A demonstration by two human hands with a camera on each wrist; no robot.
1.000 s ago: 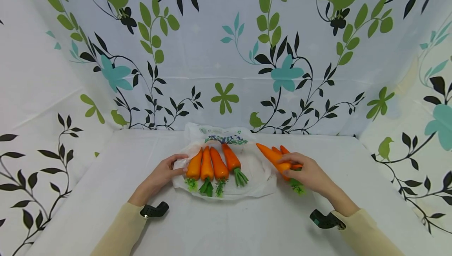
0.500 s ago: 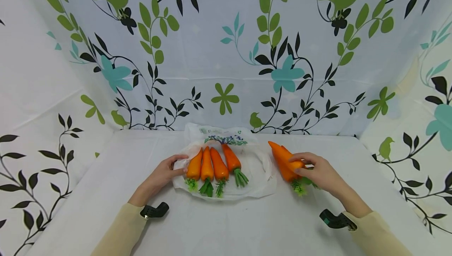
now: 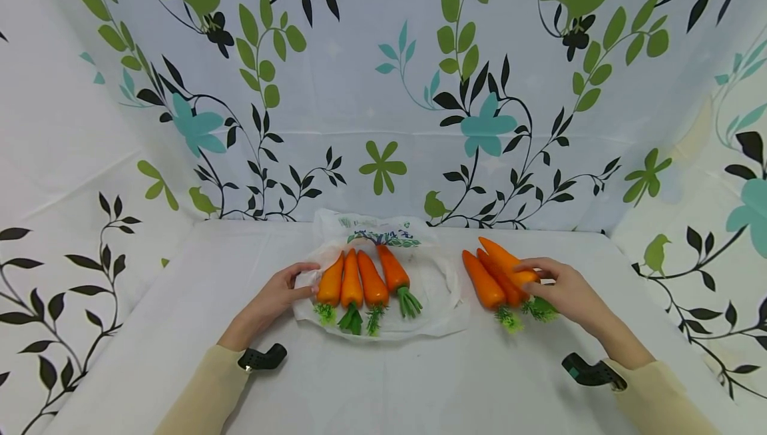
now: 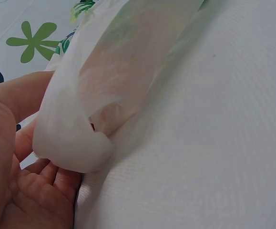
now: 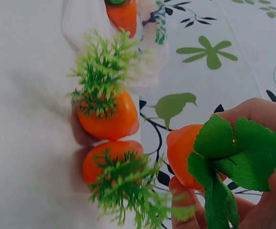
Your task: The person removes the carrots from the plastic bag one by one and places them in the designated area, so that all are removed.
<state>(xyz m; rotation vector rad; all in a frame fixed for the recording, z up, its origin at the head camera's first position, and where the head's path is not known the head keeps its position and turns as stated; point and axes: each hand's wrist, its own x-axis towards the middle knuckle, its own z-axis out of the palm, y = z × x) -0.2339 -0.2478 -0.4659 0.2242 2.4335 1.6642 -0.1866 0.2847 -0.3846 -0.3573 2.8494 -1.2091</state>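
Well apart, angled inward, left hand [image 3: 285,290] gripping the white bag [image 3: 440,288], right hand [image 3: 566,292] clasping a carrot [image 3: 502,255]

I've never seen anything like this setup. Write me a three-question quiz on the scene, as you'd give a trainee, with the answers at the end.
1. How many carrots lie on the white bag?
2. True or false: the left hand grips the bag's edge.
3. The carrot in the right hand has which top? A) feathery fronds; B) broad green leaves; C) a red flower.

Key: 1. Four. 2. True. 3. B.
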